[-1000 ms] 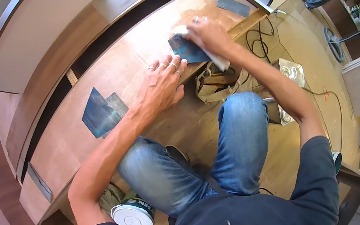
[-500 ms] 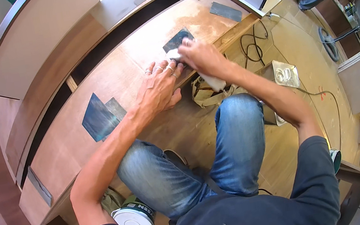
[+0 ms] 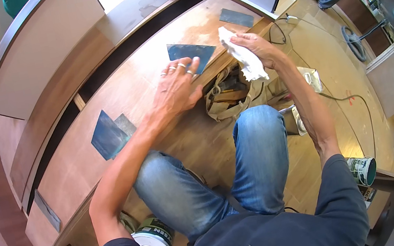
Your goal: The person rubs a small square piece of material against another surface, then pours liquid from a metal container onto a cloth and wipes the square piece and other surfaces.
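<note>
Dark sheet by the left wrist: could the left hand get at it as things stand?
Probably yes: the left hand rests flat on the wooden board, holding nothing, and the dark sheet lies uncovered beside its forearm.

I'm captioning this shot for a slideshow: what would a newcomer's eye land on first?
First the white rag bunched in the right hand, lifted just above the wooden panel. Next the left hand, spread flat on that panel with its fingertips on a dark sandpaper sheet. Below, blue-jeaned knees frame a tan tool pouch on the floor.
</note>
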`<state>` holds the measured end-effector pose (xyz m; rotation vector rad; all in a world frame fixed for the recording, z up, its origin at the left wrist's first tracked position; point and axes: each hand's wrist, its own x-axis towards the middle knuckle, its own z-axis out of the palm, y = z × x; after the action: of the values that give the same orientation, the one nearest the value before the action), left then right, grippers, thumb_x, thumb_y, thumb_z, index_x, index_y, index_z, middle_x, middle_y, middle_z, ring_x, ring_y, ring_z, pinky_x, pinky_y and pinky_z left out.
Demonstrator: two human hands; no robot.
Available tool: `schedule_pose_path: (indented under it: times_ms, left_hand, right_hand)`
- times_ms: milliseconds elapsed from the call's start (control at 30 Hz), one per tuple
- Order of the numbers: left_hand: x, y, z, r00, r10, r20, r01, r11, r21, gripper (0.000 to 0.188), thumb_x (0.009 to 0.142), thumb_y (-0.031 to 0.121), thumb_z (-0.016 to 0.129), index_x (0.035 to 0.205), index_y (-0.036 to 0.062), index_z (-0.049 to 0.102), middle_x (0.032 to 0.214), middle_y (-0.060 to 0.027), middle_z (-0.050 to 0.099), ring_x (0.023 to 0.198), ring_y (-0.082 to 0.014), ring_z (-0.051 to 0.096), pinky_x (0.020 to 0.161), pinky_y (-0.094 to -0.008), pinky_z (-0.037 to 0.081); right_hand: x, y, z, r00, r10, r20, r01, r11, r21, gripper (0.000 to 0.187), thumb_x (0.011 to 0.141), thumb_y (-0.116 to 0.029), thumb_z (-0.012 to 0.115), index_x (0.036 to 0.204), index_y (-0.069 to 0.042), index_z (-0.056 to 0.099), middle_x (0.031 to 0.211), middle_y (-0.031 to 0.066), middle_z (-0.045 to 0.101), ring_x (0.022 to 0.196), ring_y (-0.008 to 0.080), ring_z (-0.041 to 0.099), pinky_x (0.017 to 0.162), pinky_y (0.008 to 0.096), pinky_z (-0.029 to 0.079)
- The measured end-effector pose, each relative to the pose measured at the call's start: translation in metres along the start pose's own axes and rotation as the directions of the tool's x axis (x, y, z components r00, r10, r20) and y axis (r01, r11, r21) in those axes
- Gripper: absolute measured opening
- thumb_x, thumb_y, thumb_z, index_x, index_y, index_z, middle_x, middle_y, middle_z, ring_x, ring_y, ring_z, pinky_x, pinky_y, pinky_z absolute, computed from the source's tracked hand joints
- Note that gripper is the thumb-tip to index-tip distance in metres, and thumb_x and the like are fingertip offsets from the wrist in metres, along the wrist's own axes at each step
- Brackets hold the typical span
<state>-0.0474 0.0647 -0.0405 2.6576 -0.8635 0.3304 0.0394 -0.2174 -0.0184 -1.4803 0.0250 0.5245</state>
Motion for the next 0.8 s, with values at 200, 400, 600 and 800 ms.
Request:
schedule_pose_path:
  times_ms: [200,400,600,800]
  left_hand:
    - [-0.013,-0.007,0.015,0.993,0.001,0.117,-0.009,0.998,0.069,0.072,0.086,0.038,0.067,0.144,-0.0002,0.047,0.146,-0.0208,0.046,0.139,-0.0376,0.041,0.115,-0.0474,0.035]
    - [-0.007,0.002,0.004,0.977,-0.017,0.211,0.004,0.998,0.063,0.077,0.084,0.039,0.068,0.145,-0.0029,0.044,0.146,-0.0223,0.046,0.14,-0.038,0.04,0.116,-0.046,0.036]
    - [-0.013,-0.003,0.013,0.979,0.014,0.202,-0.026,0.998,0.055,0.079,0.084,0.035,0.069,0.145,-0.0062,0.041,0.145,-0.0238,0.045,0.14,-0.0383,0.038,0.116,-0.0456,0.036]
    - [-0.01,0.003,0.016,0.988,0.048,0.145,-0.062,0.994,0.088,0.08,0.083,0.035,0.07,0.145,-0.007,0.04,0.143,-0.0238,0.047,0.139,-0.0392,0.04,0.116,-0.0443,0.036]
  right_hand:
    - [0.036,-0.023,0.011,0.906,-0.402,0.131,0.37,0.604,-0.706,0.035,0.098,-0.035,0.064,0.111,-0.002,0.067,0.089,0.0114,0.072,0.067,0.0168,0.068,0.062,0.0314,0.056]
    - [0.032,0.026,0.088,0.821,-0.51,0.259,0.316,0.028,-0.948,0.029,0.095,-0.035,0.065,0.105,-0.008,0.067,0.092,0.0167,0.069,0.084,0.0313,0.069,0.07,0.0445,0.055]
    - [0.056,0.032,0.073,0.752,-0.586,0.302,0.328,-0.065,-0.943,0.018,0.09,-0.026,0.067,0.093,-0.008,0.066,0.086,0.0158,0.068,0.081,0.0349,0.069,0.066,0.0453,0.057]
    - [0.067,0.023,0.058,0.79,-0.567,0.233,0.242,-0.061,-0.968,0.02,0.095,-0.026,0.063,0.095,-0.006,0.064,0.089,0.0179,0.065,0.082,0.0368,0.066,0.069,0.0464,0.054]
